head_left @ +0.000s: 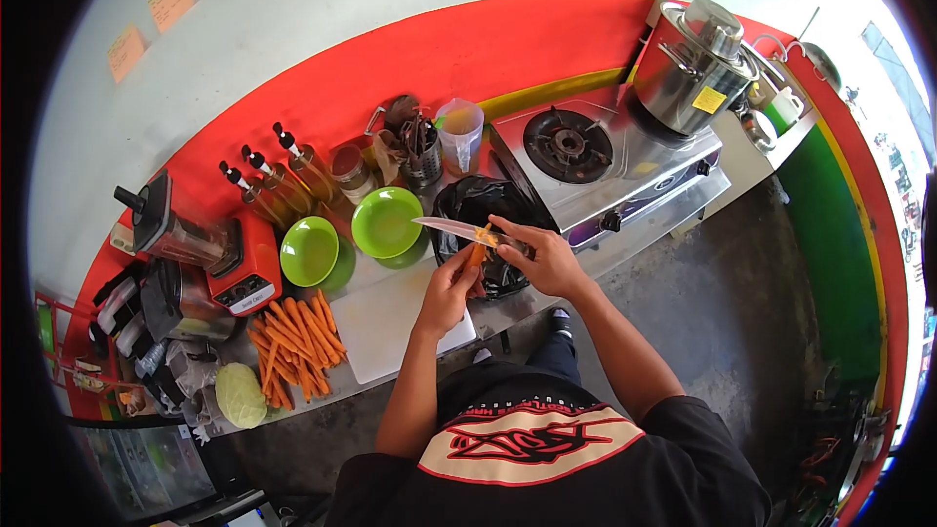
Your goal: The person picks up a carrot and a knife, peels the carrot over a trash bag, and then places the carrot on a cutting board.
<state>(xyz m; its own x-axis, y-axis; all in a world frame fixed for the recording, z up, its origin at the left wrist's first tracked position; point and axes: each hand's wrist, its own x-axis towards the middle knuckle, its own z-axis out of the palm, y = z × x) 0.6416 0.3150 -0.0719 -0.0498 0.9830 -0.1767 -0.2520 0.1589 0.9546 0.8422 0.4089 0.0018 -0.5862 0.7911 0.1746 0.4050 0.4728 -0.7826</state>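
Note:
Over a black plastic bag [480, 200] on the counter, my left hand [449, 291] grips a carrot [476, 256] that points up and away from me. My right hand [540, 259] is closed around the handle end of a knife [451, 225], whose blade points left. Orange shavings cling to the knife near my right fingers, just above the carrot's tip. A white cutting board [386, 332] lies left of the bag, partly behind my left forearm. Further left is a pile of carrots [296, 340].
Two green bowls [309, 252] [387, 222] stand behind the board. A cabbage [240, 395] and a red blender [256, 259] are at the left, with oil bottles [310, 171] behind. At the right are a gas stove [625, 161] and a large metal pot [678, 88].

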